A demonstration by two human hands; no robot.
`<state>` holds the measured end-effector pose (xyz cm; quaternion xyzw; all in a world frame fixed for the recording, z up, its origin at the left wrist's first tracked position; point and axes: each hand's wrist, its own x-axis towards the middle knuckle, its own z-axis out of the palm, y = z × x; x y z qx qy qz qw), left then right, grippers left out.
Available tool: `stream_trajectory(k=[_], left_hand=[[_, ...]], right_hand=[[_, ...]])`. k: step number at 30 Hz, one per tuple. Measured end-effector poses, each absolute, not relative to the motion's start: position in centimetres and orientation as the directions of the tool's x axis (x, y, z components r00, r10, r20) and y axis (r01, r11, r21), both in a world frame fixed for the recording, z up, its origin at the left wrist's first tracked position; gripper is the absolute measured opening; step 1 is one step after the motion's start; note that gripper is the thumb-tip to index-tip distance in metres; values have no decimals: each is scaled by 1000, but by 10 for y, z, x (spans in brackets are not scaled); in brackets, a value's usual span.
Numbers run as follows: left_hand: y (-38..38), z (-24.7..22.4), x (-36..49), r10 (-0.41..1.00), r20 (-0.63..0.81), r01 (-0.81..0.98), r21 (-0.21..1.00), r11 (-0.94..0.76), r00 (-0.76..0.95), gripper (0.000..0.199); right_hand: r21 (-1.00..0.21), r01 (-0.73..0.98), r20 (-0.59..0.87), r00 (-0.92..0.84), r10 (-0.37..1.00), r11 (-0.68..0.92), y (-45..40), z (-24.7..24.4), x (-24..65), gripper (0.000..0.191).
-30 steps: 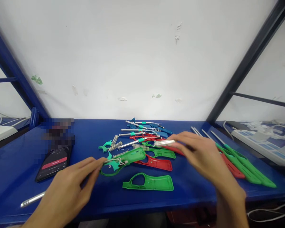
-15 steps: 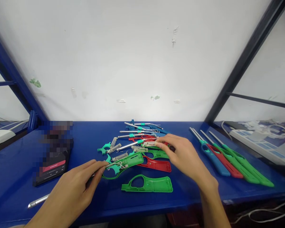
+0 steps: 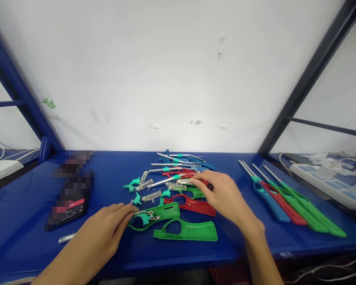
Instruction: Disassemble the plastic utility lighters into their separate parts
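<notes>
Left hand point(image 3: 114, 227) is lower now, so the green shell point(image 3: 169, 210) at its fingertips sits closer to the loose green half point(image 3: 199, 230). Right hand point(image 3: 222, 194) has swung left and down; clear tank point(image 3: 184, 181) at its fingertips, maybe touching down, hard to tell.

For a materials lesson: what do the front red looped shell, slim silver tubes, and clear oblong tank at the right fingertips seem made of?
Red shell: probably moulded plastic, softly glossy; even colour, thin rim.
Silver tubes: probably metal, shiny; bright highlights.
Clear tank: likely transparent plastic, its walls see-through; possibly glass.
</notes>
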<state>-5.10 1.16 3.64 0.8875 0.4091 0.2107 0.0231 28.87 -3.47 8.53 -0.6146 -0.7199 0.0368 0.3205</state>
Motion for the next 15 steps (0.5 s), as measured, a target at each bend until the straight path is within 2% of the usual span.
stream_trajectory(k=[5, 9, 15], left_hand=[[8, 34, -44, 672, 438, 698, 129, -705, 597, 38], [4, 39, -30, 602, 562, 708, 40, -705, 568, 34], [-5, 38, -6, 459, 700, 655, -17, -756, 548, 31]], right_hand=[[-453, 853, 411, -59, 910, 260, -34, 86, 282, 25], [-467, 830, 400, -109, 910, 305, -35, 88, 268, 24], [-518, 739, 374, -257, 891, 431, -45, 94, 243, 25]])
